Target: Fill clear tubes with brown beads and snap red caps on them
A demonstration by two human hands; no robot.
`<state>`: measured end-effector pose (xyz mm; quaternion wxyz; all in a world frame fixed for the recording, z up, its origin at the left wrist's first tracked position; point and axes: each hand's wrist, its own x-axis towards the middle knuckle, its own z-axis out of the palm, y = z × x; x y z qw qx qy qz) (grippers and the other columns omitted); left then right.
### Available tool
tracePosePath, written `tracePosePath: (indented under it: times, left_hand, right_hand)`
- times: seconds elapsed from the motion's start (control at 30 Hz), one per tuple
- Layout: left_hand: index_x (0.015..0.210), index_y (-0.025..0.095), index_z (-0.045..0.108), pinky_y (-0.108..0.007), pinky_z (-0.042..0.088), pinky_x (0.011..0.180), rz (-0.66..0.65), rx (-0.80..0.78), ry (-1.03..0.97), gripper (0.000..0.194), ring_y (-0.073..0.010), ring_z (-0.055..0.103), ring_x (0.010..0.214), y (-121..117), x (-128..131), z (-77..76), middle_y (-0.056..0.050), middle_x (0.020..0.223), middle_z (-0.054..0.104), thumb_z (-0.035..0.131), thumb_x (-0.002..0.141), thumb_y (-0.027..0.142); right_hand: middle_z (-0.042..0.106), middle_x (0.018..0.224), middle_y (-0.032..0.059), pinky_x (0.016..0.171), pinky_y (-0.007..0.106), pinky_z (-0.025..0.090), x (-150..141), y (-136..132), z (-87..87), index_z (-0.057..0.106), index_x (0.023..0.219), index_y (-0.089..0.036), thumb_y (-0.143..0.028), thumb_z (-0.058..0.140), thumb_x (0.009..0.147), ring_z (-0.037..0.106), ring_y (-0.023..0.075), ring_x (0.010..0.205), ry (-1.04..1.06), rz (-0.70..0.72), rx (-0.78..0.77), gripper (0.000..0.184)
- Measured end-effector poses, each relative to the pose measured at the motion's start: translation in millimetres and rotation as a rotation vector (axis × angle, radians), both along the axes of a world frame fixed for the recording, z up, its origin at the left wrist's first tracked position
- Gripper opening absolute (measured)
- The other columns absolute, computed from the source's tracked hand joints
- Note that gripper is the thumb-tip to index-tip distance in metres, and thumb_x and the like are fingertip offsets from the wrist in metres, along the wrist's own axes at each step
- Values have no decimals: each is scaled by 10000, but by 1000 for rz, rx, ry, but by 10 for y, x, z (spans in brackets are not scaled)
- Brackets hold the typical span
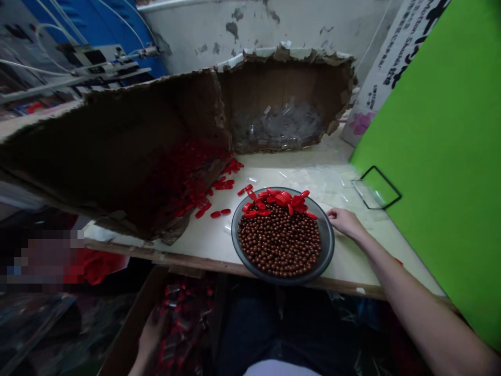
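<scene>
My right hand (343, 222) lies on the pale tabletop (352, 261), its fingertips close to the rim of a round dark grey dish (327, 245) and holding nothing. The dish bears a dense layer of glossy brown beads (279, 243), with a heap of red oval pieces (279, 201) along its far side. Below the table edge, my left hand (152, 334) is dim and reaches into a cardboard box of packaged red items (182, 324). Its fingers are hard to make out.
A torn cardboard box (129, 151) lies on its side at the table's left, spilling red pieces (199, 193). Another cardboard tray (277, 125) holds clear plastic pieces. A green board (434, 130) stands at the right, and tubing and a machine (97, 65) sit behind.
</scene>
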<state>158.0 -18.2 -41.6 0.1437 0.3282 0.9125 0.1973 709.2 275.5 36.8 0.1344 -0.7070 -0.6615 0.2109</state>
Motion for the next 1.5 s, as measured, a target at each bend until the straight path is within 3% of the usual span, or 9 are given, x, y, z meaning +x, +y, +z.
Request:
tracePosePath:
  times: [0.1,0.2,0.33,0.47,0.7,0.87,1.1,1.3,1.5]
  left_hand:
    - [1131,169,610,-429,507,867,34,172,-35,500,-330,646,1007,276,142,199,-120,1025,695,511,742,467]
    - [1217,164,564,-400,477,937,-90,505,-15,497,-271,618,1032,686,472,586,-113,1124,650,511,803,434]
    - [1208,173,575,-349,488,909,-385,805,-69,380,-204,600,992,1207,1226,1167,-99,1124,609,540,856,313]
    - [1106,193,625,-352,463,965,-705,879,-140,247,-189,567,1064,1523,1954,1493,-85,1096,597,510,889,217]
    - [1149,207,605,-374,453,990,-854,766,-123,284,-206,540,1114,1676,2371,1437,-101,1186,549,464,904,179]
    - [1166,186,597,-370,463,968,-821,717,-92,312,-214,538,1105,1678,2337,1376,-114,1177,554,431,905,150]
    - [1178,185,587,-375,468,937,-831,663,-38,353,-225,550,1079,1669,2338,1372,-118,1173,564,418,877,111]
    - [1183,193,585,-380,469,860,-869,523,55,371,-239,573,984,1664,2345,1381,-107,1096,618,417,863,109]
    - [1166,180,591,-378,456,874,-905,482,75,389,-244,577,997,1670,2330,1391,-95,1054,652,408,838,75]
  right_hand:
    - [698,731,51,613,292,451,77,-83,57,691,763,-177,-394,640,704,641,208,681,64,-9,5,230]
    - [676,857,66,656,312,513,77,-223,245,650,874,-170,-483,652,712,652,200,728,440,-119,91,352]
    - [617,856,26,740,338,549,-80,-461,638,608,1040,-207,-475,737,686,652,177,751,891,-118,120,463]
    - [598,813,4,695,299,535,-281,-655,971,593,984,-222,-434,785,658,605,156,735,870,8,189,433]
    - [654,819,45,619,310,448,-593,-781,1203,700,925,-218,-414,629,780,561,175,665,237,408,183,254]
    - [660,807,29,647,289,434,-804,-692,1057,631,897,-209,-271,565,813,599,184,714,-31,602,81,124]
    - [622,842,93,677,307,403,-864,-554,866,596,838,-181,-128,505,834,577,224,791,-531,719,224,106]
    - [621,896,92,689,288,414,-1205,-653,799,616,902,-175,-75,453,859,594,211,828,-548,752,228,196]
    - [650,922,74,792,318,451,-1400,-696,646,625,920,-166,-116,519,820,608,206,859,-70,719,165,154]
